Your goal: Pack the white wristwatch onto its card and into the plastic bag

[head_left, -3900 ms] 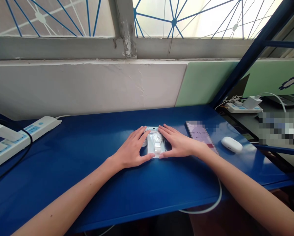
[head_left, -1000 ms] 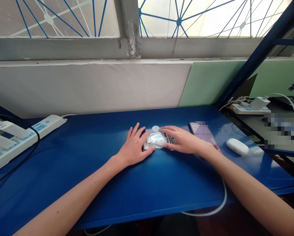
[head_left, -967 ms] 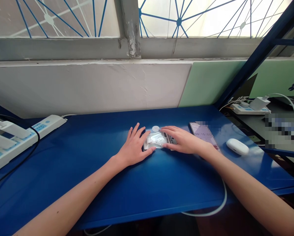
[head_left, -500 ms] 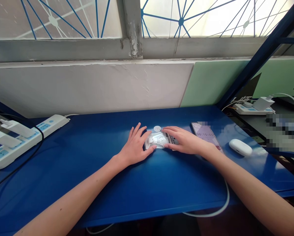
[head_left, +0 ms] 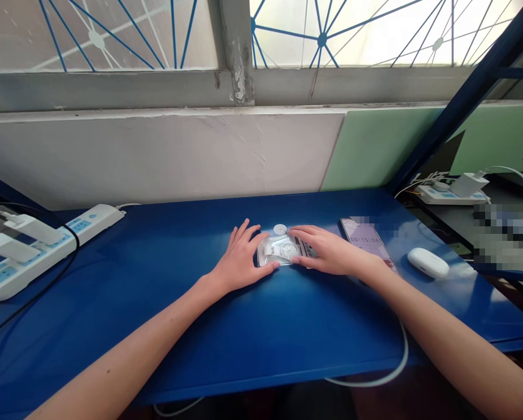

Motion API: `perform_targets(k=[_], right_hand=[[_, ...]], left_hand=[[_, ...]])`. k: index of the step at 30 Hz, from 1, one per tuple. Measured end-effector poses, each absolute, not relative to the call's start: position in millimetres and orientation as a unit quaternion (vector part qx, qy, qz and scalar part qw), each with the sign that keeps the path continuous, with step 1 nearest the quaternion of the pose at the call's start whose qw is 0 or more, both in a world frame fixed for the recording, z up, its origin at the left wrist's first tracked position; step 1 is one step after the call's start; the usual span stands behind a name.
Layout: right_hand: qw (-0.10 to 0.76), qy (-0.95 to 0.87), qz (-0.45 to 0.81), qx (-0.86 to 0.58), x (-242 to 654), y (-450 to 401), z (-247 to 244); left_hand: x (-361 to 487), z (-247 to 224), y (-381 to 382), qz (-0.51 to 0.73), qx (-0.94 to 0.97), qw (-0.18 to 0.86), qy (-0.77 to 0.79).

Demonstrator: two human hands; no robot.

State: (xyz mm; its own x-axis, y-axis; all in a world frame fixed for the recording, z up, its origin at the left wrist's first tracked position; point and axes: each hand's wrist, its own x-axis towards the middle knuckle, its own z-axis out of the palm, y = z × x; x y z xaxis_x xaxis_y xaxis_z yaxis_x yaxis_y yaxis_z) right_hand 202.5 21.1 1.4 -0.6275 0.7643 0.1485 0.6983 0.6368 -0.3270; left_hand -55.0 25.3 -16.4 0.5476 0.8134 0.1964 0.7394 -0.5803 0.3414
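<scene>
A small clear plastic package (head_left: 283, 249) with white parts inside lies flat on the blue desk. My left hand (head_left: 240, 256) rests at its left end, thumb and index finger touching its edges, the other fingers spread. From the right, my right hand (head_left: 325, 249) touches the package with its thumb below and fingers above, partly covering a dark printed strip. Just behind the package, close to my right fingertips, is a small round white disc (head_left: 280, 229).
A phone (head_left: 366, 239) showing a timer lies beyond my right wrist, with a white earbud case (head_left: 428, 262) farther right. At the left is a white power strip (head_left: 86, 224) with plugged-in chargers and a black cable. A white cable hangs at the front edge.
The phone's timer has advanced by one second. Both hands stay almost in place around the package.
</scene>
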Motion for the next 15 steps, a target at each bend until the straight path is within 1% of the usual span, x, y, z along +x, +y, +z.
perform_targets(k=[6,10,15], right_hand=[[0.134,-0.888,0.123,-0.423,207,20,7],[0.111,-0.884,0.133,-0.434,209,20,12],[0.104,-0.889,0.157,-0.418,210,20,15]], left_hand=[[-56,-16,27,0.171,0.867,0.125,0.45],[-57,-16,28,0.17,0.865,0.137,0.452],[-60,-13,30,0.15,0.865,0.15,0.455]])
